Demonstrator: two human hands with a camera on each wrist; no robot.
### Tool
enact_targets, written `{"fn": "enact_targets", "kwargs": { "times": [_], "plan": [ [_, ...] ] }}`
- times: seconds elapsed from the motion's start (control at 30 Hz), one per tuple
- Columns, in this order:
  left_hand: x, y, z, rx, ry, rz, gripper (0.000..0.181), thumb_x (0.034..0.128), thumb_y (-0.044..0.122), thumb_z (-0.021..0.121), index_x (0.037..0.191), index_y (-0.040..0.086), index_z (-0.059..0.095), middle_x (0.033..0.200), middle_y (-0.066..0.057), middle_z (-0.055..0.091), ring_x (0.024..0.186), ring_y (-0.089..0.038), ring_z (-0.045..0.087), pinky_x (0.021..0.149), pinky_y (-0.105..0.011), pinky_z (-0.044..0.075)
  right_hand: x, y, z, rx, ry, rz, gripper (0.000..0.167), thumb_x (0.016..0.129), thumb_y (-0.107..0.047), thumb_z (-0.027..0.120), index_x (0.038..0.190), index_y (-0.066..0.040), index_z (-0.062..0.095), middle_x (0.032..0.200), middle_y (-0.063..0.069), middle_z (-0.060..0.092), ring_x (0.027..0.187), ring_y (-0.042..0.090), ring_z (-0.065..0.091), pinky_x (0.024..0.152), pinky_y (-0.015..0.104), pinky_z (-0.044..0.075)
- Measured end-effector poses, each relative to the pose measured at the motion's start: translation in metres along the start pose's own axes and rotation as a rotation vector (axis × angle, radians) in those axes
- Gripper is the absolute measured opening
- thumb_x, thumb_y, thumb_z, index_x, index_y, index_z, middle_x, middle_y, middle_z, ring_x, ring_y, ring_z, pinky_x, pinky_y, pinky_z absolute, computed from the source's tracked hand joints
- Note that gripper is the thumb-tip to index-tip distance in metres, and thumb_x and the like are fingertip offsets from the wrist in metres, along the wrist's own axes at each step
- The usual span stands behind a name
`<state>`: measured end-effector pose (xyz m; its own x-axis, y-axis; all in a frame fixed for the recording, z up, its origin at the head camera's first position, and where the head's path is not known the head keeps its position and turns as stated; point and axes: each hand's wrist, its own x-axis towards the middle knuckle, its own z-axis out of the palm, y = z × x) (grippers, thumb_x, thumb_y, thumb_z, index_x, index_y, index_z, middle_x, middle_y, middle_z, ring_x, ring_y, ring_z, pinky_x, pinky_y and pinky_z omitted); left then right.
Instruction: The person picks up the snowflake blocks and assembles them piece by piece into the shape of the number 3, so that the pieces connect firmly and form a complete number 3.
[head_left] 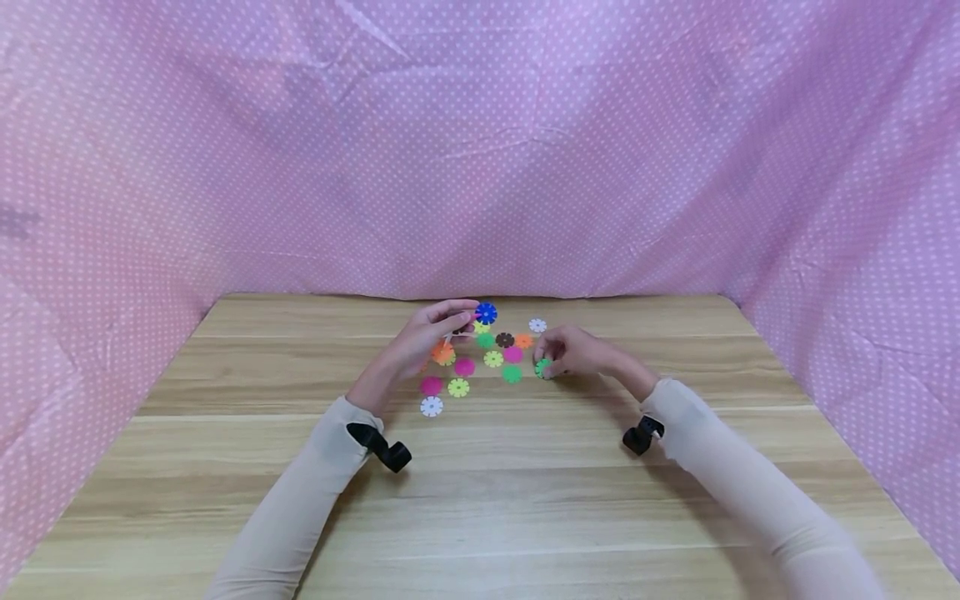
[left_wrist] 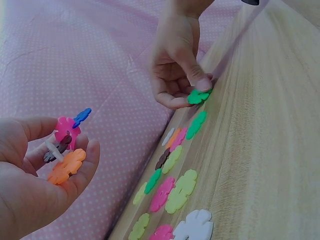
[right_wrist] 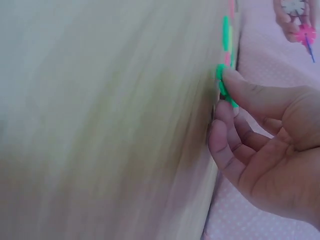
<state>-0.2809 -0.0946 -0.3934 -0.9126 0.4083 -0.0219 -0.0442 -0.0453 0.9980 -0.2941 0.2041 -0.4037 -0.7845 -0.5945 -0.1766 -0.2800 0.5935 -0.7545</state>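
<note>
My left hand holds a cluster of joined notched discs above the table: a blue disc, a pink one, a dark brown one, a white one and an orange one. Its fingers curl round the cluster from below and behind. To the right, my right hand pinches a green disc between thumb and fingers, low at the tabletop. Whether that disc still touches the wood, I cannot tell. The two hands are apart, with loose discs between them.
On the wooden table lie several loose flat discs: a white one at the near left, a pink one, a green one, and a white one further back. A pink dotted cloth hangs behind and at both sides.
</note>
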Motion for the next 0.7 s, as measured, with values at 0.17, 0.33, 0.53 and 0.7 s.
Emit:
{"fn": "enact_targets", "kwargs": {
  "times": [0.17,0.33,0.53,0.7],
  "plan": [
    [0.001,-0.001,0.001,-0.018,-0.009,0.002,0.039,0.1074,0.013,0.051,0.144,-0.001,0.052,0.114,-0.001,0.063,0.099,-0.011,0.064,0.116,-0.058,0.041,0.004,-0.008,0.002,0.047,0.084,0.001,0.017,0.089,0.001,0.072,0.105,0.001,0.069,0.093,0.012,0.065,0.081,0.016,0.055,0.068,0.023,0.05],
    [0.001,-0.001,0.002,-0.038,-0.008,0.007,0.039,0.1073,0.01,0.05,0.144,-0.003,0.05,0.107,0.003,0.063,0.099,-0.012,0.063,0.116,-0.058,0.039,0.011,-0.025,0.004,0.189,0.252,-0.046,0.022,0.089,-0.001,0.074,0.11,0.006,0.069,0.094,0.012,0.068,0.081,0.013,0.061,0.071,0.024,0.056],
    [0.001,0.0,0.003,-0.067,0.005,-0.005,0.038,0.1073,0.009,0.049,0.144,-0.002,0.05,0.108,0.001,0.061,0.106,-0.019,0.063,0.118,-0.056,0.038,0.019,-0.046,0.011,0.331,0.418,-0.081,0.024,0.089,-0.002,0.076,0.108,0.01,0.068,0.086,0.003,0.071,0.075,0.009,0.066,0.074,0.035,0.063],
    [0.0,0.001,0.004,-0.068,0.005,-0.012,0.038,0.1077,0.01,0.049,0.144,-0.002,0.05,0.108,0.001,0.061,0.109,-0.021,0.062,0.117,-0.055,0.039,0.022,-0.051,0.02,0.381,0.499,-0.095,0.021,0.088,0.0,0.076,0.104,0.01,0.068,0.085,0.004,0.073,0.074,0.009,0.069,0.071,0.027,0.061]
  ]
}}
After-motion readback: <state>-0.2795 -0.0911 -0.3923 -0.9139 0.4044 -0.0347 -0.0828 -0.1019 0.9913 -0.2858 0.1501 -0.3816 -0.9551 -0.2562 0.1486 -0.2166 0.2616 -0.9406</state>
